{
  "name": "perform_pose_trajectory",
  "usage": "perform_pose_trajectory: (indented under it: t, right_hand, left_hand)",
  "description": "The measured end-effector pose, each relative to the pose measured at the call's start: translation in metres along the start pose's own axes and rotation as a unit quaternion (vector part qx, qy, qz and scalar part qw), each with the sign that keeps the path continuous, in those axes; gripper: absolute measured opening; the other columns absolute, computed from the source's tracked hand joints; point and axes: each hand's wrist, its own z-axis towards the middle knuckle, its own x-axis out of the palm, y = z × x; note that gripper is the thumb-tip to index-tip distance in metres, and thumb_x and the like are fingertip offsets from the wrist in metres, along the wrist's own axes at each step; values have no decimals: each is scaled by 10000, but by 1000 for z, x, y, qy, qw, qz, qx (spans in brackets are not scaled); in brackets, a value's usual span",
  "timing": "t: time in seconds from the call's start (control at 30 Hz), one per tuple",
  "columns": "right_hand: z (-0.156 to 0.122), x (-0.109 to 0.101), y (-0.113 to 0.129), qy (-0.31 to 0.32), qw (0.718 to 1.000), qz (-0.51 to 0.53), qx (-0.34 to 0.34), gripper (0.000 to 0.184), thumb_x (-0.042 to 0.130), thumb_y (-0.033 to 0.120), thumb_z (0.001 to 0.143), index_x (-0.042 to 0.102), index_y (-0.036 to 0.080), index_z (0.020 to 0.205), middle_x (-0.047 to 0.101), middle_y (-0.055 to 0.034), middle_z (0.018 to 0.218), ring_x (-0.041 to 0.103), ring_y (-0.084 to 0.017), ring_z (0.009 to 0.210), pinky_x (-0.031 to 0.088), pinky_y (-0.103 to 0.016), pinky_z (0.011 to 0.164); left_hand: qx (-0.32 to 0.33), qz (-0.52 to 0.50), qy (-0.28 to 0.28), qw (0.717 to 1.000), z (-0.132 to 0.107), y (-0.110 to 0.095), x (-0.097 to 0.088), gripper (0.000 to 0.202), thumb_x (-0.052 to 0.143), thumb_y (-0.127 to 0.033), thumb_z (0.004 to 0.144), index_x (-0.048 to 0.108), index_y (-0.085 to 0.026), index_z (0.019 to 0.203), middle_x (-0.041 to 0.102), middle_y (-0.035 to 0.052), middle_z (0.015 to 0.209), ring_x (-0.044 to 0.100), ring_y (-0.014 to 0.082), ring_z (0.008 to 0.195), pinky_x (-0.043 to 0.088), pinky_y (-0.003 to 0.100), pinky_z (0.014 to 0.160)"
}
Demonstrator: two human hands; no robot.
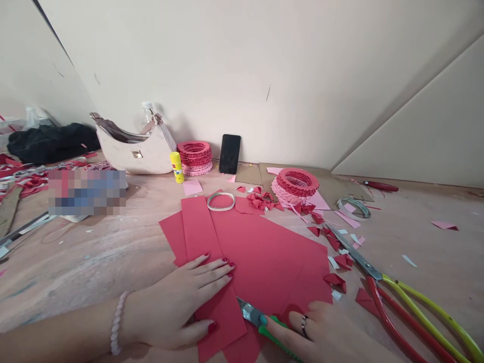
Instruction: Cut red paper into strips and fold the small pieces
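My left hand (181, 297) lies flat with fingers stretched out, pressing a folded red paper strip (206, 242) that rests on larger red paper sheets (272, 252). My right hand (321, 330) grips a green-handled utility knife (260, 322), its blade tip against the strip's right edge near my left fingertips. Large scissors (381, 282) with red and yellow-green handles lie to the right of the sheets.
Small folded red paper pieces (260, 199) are scattered behind the sheets. Two stacks of red-pink paper rings (297, 184) (194, 156), a tape roll (221, 200), a yellow glue stick (176, 167), a phone (230, 154) and a white handbag (132, 148) stand near the wall.
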Motion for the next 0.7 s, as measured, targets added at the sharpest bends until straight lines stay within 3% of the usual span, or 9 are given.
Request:
perform_pose_trajectory:
  t: [0.23,0.37,0.57,0.7]
  right_hand:
    - [5,-3,6,3,1000,1,19,400,533,375,793,458,284,1175,536,71,537,382,-111,345,17,-363,434]
    - [6,-2,8,6,1000,1,29,348,530,347,797,485,283,1136,526,68,510,330,-105,340,24,-358,452]
    - [3,-8,3,9,1000,4,20,316,509,287,798,481,272,1112,540,67,543,379,-97,373,28,-337,455]
    - [3,-11,3,19,1000,3,8,340,495,244,786,468,249,1125,550,64,561,395,-95,395,31,-332,465]
  left_hand:
    - [7,14,-1,1000,0,-3,-1,715,493,-334,832,118,-250,1435,171,45,1467,204,258,1335,151,454,1105]
    - [10,20,-4,1000,0,-3,-2,686,494,-327,831,162,-262,1428,179,38,1468,212,263,1333,157,452,1102]
    - [9,31,3,999,-1,-5,-3,690,490,-340,831,158,-256,1429,175,35,1469,224,254,1331,156,441,1104]
    - [-38,57,-18,997,-1,-6,0,787,518,-373,797,99,-198,1440,107,75,1478,152,278,1346,165,450,1100]
